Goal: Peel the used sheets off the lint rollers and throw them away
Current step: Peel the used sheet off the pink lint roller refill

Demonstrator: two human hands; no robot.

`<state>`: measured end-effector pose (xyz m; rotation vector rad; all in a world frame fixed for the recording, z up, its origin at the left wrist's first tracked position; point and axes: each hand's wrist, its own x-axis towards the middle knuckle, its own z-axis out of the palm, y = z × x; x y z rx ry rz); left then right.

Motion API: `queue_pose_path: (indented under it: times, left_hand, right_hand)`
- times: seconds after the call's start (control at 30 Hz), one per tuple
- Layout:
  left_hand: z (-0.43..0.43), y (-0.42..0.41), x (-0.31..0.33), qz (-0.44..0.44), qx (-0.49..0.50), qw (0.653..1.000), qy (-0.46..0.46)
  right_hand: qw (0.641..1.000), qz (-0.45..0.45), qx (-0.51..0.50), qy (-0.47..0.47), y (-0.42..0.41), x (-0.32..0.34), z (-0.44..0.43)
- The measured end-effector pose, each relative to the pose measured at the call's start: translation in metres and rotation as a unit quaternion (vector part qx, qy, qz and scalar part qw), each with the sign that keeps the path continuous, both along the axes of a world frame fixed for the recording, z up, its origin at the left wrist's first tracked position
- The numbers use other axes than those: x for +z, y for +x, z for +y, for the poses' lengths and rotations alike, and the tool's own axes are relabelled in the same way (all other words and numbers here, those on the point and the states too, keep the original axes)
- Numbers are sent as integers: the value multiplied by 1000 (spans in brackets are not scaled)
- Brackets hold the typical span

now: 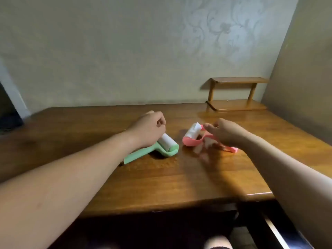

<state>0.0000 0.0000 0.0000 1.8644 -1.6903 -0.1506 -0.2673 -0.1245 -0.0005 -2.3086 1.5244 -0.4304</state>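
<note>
A green lint roller (43,150) with a white roll lies on the wooden table (161,177), its handle pointing to the left. My left hand (150,129) rests on its upper end with the fingers curled shut; whether they pinch a sheet is hidden. A pink lint roller (190,141) lies to the right, its white roll (193,131) tilted up with a loose sheet edge at the top. My right hand (228,132) hovers over the pink handle, blurred, fingers spread toward the roll.
A small two-level wooden shelf (237,95) stands at the back right corner against the wall. The table's front edge runs below my forearms, with dark space and my knee underneath. A wall closes the right side.
</note>
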Motion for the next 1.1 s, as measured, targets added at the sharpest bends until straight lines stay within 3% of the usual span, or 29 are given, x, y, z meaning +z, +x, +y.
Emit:
queue_pose_path:
  times: [0.07, 0.17, 0.23, 0.33, 0.43, 0.57, 0.67, 0.77, 0.9, 1.0, 1.1]
  left_hand:
    - [-27, -20, -1, -30, -7, 999, 33]
    - [-63, -51, -7, -123, -5, 985, 121]
    - [-81, -57, -12, -116, 2, 981, 154]
    - [-95, -50, -13, 23, -9, 995, 94]
    - [-101, -27, -5, 157, -11, 987, -22]
    - [-79, 11, 8, 187, 21, 973, -135]
    - [-58, 26, 5, 209, 17, 966, -153]
    - [-50, 37, -11, 247, 25, 958, -146]
    - [-43, 39, -24, 305, 40, 939, -154]
    - [-37, 34, -28, 400, 20, 903, -154]
    - [-34, 34, -21, 558, -33, 813, -164]
  right_hand:
    - [1000, 21, -12, 16, 7, -12, -9]
    - [999, -40, -19, 10, 27, -29, -21]
    - [997, -78, -19, -8, 37, -29, -31]
    - [990, -127, -36, -53, 46, -26, -43]
    - [966, -249, 6, -68, 65, -10, -53]
    - [933, -339, 92, -72, 109, 18, -47]
    - [909, -382, 138, -94, 130, 12, -32]
    - [899, -380, 181, -122, 136, -3, -21]
    - [920, -305, 183, -162, 136, -17, -13]
    - [943, -244, 122, -191, 141, -24, -6]
    - [939, -264, 94, -201, 145, -24, 0]
